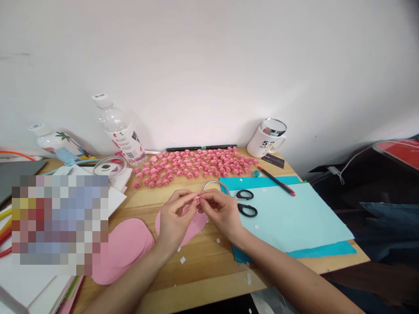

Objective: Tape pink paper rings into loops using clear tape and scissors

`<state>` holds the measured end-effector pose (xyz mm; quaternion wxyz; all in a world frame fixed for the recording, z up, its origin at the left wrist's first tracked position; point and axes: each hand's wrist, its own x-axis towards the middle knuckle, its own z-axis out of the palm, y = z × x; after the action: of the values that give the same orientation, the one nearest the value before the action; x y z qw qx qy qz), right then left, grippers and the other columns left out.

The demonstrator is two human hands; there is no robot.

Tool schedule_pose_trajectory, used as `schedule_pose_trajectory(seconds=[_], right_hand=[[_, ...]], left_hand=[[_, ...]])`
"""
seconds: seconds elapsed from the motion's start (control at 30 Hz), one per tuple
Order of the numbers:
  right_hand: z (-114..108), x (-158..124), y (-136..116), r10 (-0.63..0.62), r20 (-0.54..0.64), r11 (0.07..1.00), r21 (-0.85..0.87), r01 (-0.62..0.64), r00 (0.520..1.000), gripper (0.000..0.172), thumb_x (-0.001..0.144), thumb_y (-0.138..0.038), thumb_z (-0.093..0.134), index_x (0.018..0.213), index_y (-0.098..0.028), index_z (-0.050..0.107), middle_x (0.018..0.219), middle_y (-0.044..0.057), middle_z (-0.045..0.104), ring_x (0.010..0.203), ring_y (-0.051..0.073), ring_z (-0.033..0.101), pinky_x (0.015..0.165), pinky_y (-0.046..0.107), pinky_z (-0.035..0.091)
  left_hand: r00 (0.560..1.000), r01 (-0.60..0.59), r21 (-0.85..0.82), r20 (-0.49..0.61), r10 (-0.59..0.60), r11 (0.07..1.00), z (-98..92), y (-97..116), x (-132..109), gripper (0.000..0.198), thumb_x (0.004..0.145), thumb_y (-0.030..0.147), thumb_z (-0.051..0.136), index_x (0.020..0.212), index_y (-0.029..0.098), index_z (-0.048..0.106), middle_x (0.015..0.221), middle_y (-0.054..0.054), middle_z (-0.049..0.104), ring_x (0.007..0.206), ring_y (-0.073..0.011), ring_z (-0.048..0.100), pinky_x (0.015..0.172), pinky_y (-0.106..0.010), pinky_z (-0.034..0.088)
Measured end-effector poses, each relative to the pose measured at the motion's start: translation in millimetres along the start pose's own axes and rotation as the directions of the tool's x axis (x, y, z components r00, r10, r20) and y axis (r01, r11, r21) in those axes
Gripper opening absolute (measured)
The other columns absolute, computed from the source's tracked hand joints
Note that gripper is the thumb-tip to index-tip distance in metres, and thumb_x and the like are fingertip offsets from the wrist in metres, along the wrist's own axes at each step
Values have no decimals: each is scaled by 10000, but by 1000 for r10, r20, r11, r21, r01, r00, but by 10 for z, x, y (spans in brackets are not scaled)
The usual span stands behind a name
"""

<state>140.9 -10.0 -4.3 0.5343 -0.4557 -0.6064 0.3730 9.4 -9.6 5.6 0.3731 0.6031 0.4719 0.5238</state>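
Observation:
My left hand (175,218) and my right hand (223,213) meet over the middle of the table, fingertips pinched together on a small piece of pink paper (197,199). Its exact shape is partly hidden by my fingers. Beneath them lies a larger pink paper cutout (193,230) with rounded ends. Left of my left forearm is a stack of rounded pink paper pieces (122,244). Just right of my right hand, black-handled scissors (248,210) rest on light blue paper (294,218). A roll of tape (216,186) shows partly behind my right hand.
Many small pink paper roses (196,163) spread along the back. A clear bottle (119,131), a second bottle (59,144) and a white mug (263,141) stand by the wall. A red-and-black pen (278,181) lies on the right; papers (32,283) fill the left.

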Motion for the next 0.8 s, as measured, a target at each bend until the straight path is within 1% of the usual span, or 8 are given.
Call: schedule_pose_trajectory(seconds=[0.13, 0.27, 0.33, 0.47, 0.53, 0.67, 0.73, 0.8], right_hand=[[0, -6, -10, -3, -7, 999, -32, 2, 1000, 88, 777, -185, 549, 735, -190, 627, 804, 55, 654, 650, 137, 610, 552, 254, 522], [-4, -2, -28, 0, -7, 998, -61, -1, 1000, 69, 755, -184, 563, 703, -185, 608, 775, 48, 643, 646, 133, 596, 554, 248, 508], [-4, 3, -37, 35, -3, 998, -49, -35, 999, 73, 742, -185, 568, 672, -185, 588, 754, 38, 632, 638, 129, 587, 547, 243, 497], [2, 8, -39, 155, 25, 985, 77, -156, 988, 113, 741, -199, 555, 631, -181, 537, 768, 16, 596, 565, 103, 564, 511, 241, 478], [6, 4, -33, 181, 25, 977, 111, -183, 983, 124, 743, -204, 552, 625, -181, 525, 772, 8, 570, 549, 95, 551, 506, 246, 476], [17, -13, -28, 149, -9, 986, 76, -148, 989, 115, 739, -186, 554, 629, -185, 521, 787, 10, 548, 594, 103, 544, 504, 242, 469], [24, -23, -31, 101, -30, 995, 26, -100, 994, 119, 744, -183, 557, 630, -187, 522, 811, 20, 547, 641, 112, 550, 502, 231, 466], [34, -36, -33, 35, -44, 998, -42, -37, 998, 134, 752, -186, 563, 623, -190, 524, 817, 27, 536, 695, 123, 550, 500, 218, 467]], left_hand=[[1000, -15, -14, 1, 15, 1000, 3, 14, 0, 174, 747, 169, 611, 881, 214, 713, 845, -23, 623, 785, -129, 594, 689, -224, 514], [999, -35, 21, 9, 35, 999, 4, 45, 7, 153, 750, 167, 603, 850, 209, 710, 829, -25, 619, 776, -131, 590, 668, -222, 512], [999, -37, 40, 13, 36, 999, 8, 50, 4, 145, 752, 175, 600, 847, 206, 705, 835, -30, 617, 786, -137, 590, 662, -225, 510], [999, -18, 35, 27, 17, 999, 21, 28, -15, 151, 757, 186, 592, 876, 201, 683, 866, -37, 606, 804, -144, 590, 687, -244, 509], [1000, 1, 16, 24, -1, 1000, 31, 9, -26, 180, 748, 185, 599, 915, 203, 664, 897, -40, 602, 831, -152, 592, 712, -257, 508], [998, 68, -88, 23, -66, 994, 56, -15, -39, 290, 723, 194, 622, 1013, 204, 606, 941, -49, 586, 859, -163, 594, 739, -283, 508], [995, 99, -160, 24, -96, 982, 68, -15, -41, 328, 721, 196, 623, 1046, 201, 575, 916, -42, 579, 830, -154, 591, 737, -285, 507], [992, 124, -194, 18, -123, 973, 74, -8, -42, 351, 727, 192, 617, 1072, 201, 549, 876, -29, 579, 810, -142, 585, 747, -279, 497]])
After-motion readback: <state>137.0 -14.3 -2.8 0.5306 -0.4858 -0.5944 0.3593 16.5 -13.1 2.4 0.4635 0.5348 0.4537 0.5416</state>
